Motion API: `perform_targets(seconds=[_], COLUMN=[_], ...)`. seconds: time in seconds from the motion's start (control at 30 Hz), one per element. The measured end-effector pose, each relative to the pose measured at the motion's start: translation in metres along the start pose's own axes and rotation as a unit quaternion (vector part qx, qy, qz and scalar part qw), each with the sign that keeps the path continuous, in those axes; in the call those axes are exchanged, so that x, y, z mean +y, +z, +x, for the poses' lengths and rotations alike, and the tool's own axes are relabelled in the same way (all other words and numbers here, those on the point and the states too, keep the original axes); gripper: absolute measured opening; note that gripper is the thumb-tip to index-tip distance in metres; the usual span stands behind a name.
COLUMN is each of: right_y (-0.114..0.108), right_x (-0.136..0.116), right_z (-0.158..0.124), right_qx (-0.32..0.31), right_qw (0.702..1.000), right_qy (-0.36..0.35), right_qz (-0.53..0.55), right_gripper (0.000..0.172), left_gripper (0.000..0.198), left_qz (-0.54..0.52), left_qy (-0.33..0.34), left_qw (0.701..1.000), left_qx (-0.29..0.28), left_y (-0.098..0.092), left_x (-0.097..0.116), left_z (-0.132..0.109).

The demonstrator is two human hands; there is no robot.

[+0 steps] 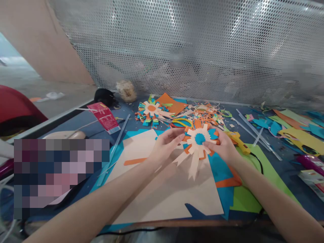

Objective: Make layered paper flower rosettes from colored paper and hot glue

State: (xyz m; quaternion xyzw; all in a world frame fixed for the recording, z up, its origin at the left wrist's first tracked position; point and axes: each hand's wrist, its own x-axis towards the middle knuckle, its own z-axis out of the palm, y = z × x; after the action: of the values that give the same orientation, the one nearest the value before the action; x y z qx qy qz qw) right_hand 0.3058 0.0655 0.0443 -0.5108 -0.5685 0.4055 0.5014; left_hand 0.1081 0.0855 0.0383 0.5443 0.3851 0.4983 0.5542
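Observation:
I hold a paper flower [198, 143] with both hands above the work table. It has a blue round centre, a cream fringe and orange and blue petals, with long cream points hanging down. My left hand [165, 145] grips its left side, fingers curled under the petals. My right hand [222, 146] pinches its right side, thumb near the blue centre. Under the flower lies a large cream sheet [162, 192] with an orange strip [135, 161] on it.
A finished paper flower [152, 111] lies further back beside an orange sheet [170, 103] and a heap of paper scraps [207, 113]. A yellow glue gun [239, 141] sits right of my hand. Green paper [255, 175], glue sticks [255, 133], a red packet [105, 117] and a perforated metal screen [192, 47] surround the area.

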Motion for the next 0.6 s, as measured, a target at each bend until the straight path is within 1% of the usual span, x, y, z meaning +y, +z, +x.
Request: perform_targets(seconds=[0.17, 0.3, 0.4, 0.53, 0.6], right_y=[-0.001, 0.002, 0.006, 0.009, 0.009], right_x=[0.002, -0.001, -0.005, -0.007, -0.007], right_z=[-0.002, -0.005, -0.007, -0.008, -0.009], right_qx=[-0.014, -0.020, -0.012, -0.004, -0.004], right_qw=[0.999, 0.999, 0.999, 0.999, 0.999], right_qy=[-0.012, -0.013, -0.029, -0.026, -0.030], right_qz=[-0.043, -0.037, -0.033, -0.021, -0.033], right_gripper=[0.045, 0.043, 0.040, 0.041, 0.039], left_gripper=[0.027, 0.025, 0.026, 0.026, 0.024], left_qz=[0.011, 0.004, 0.003, 0.012, 0.021], left_qy=[-0.014, -0.021, -0.024, -0.030, -0.023], left_qw=[1.000, 1.000, 1.000, 0.999, 0.999], left_qx=[0.011, 0.014, 0.014, 0.015, 0.016], left_y=[-0.003, -0.003, -0.003, -0.002, -0.003], left_x=[-0.001, 0.002, 0.004, 0.004, 0.004], left_z=[0.001, -0.003, -0.005, -0.005, -0.004])
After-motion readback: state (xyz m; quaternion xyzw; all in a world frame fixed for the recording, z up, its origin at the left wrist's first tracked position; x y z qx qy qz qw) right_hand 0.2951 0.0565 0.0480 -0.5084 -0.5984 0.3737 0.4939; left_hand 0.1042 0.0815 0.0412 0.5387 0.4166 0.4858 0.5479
